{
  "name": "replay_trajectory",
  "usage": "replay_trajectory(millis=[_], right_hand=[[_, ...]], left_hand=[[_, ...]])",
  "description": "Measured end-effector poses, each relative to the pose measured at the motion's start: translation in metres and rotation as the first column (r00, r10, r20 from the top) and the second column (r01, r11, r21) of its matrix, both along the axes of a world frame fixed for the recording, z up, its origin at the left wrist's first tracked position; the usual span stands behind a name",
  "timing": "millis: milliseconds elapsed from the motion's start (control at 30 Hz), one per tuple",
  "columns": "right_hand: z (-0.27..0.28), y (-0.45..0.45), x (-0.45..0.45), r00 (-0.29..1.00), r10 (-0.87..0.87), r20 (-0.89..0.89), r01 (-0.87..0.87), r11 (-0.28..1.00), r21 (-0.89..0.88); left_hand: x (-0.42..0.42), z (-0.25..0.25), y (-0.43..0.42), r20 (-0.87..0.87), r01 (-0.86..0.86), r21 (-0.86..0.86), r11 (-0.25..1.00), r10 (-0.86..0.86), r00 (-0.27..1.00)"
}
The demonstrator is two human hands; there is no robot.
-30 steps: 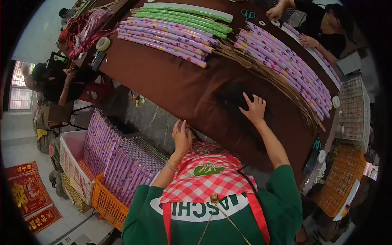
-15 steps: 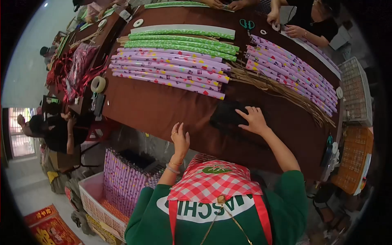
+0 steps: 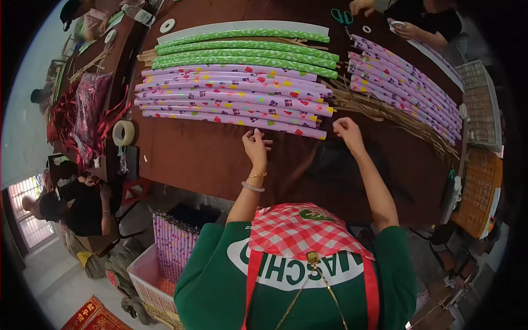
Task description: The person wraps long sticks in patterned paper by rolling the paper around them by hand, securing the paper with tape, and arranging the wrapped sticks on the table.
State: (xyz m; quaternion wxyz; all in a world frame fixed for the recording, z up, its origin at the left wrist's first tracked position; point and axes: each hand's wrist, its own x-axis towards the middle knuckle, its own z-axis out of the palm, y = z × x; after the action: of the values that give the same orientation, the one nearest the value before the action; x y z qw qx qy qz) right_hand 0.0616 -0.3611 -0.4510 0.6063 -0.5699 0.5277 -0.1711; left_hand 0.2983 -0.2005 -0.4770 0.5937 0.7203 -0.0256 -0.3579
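Note:
My left hand (image 3: pixel 256 148) is at the near edge of the pile of pink patterned rolls (image 3: pixel 231 99), its fingers partly spread and its fingertips close to the nearest roll. Whether it touches that roll I cannot tell. My right hand (image 3: pixel 348 133) is just beyond the right end of the same roll, fingers curled in, with nothing visible in them. Behind the pink rolls lie several green patterned rolls (image 3: pixel 242 55). A dark, cloth-like item (image 3: pixel 338 162) lies on the brown tabletop (image 3: pixel 214 159) below my right hand.
More pink rolls (image 3: pixel 404 85) lie at the right, beside thin brown strips (image 3: pixel 396 121). Green-handled scissors (image 3: pixel 341 17) and tape rolls (image 3: pixel 123 133) are on the table. A basket (image 3: pixel 151 275) holds upright pink rolls. A co-worker's hands (image 3: pixel 407 30) are at the far right.
Both hands have moved forward to the near pink rolls. My right hand has left the dark item and its fingers have curled in. The camera view has shifted.

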Motion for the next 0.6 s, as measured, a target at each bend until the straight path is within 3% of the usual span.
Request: replay_trajectory(millis=[33, 67, 167, 333, 400, 433, 467, 500, 533, 567, 600], right_hand=[[-0.005, 0.000, 0.002, 0.963, 0.176, -0.203, -0.217, 0.954, -0.206], [-0.009, 0.004, 0.000, 0.906, 0.252, -0.340, -0.338, 0.914, -0.223], [0.000, 0.014, 0.013, 0.832, 0.294, -0.471, -0.424, 0.884, -0.198], [0.007, 0.015, 0.021, 0.783, 0.340, -0.521, -0.533, 0.798, -0.280], [0.014, 0.014, 0.015, 0.784, 0.360, -0.505, -0.559, 0.763, -0.324], [0.022, 0.014, 0.010, 0.821, 0.375, -0.432, -0.539, 0.757, -0.368], [0.031, 0.015, 0.005, 0.850, 0.390, -0.355, -0.517, 0.752, -0.409], [0.042, 0.015, 0.001, 0.850, 0.393, -0.351, -0.518, 0.745, -0.420], [0.055, 0.017, -0.003, 0.910, 0.383, -0.159, -0.413, 0.874, -0.258], [0.066, 0.020, -0.008, 0.947, 0.321, 0.028, -0.319, 0.946, -0.058], [0.075, 0.017, -0.015, 0.931, 0.347, 0.114, -0.345, 0.938, -0.036]], left_hand=[[0.005, 0.000, -0.003, 0.009, -0.045, -0.035, 0.998, 0.045, 0.999], [0.010, -0.001, -0.005, 0.018, -0.086, -0.067, 0.994, 0.088, 0.996], [0.026, -0.003, -0.015, 0.007, -0.099, 0.007, 0.995, 0.099, 0.995], [0.036, 0.006, -0.019, -0.025, -0.118, 0.062, 0.991, 0.119, 0.993], [0.038, 0.019, -0.015, 0.007, 0.009, 0.265, 0.964, -0.011, 1.000], [0.034, 0.024, -0.010, 0.015, 0.000, 0.259, 0.966, -0.004, 1.000], [0.028, 0.030, -0.002, 0.489, -0.040, 0.310, 0.950, -0.124, 0.863], [0.024, 0.036, 0.004, 0.830, -0.104, 0.336, 0.936, -0.242, 0.503], [0.026, 0.044, 0.008, 0.888, 0.061, 0.227, 0.972, -0.232, 0.397], [0.033, 0.053, 0.009, 0.907, 0.237, 0.325, 0.915, -0.373, 0.194], [0.041, 0.068, 0.008, 0.884, 0.376, 0.443, 0.814, -0.465, -0.034]])
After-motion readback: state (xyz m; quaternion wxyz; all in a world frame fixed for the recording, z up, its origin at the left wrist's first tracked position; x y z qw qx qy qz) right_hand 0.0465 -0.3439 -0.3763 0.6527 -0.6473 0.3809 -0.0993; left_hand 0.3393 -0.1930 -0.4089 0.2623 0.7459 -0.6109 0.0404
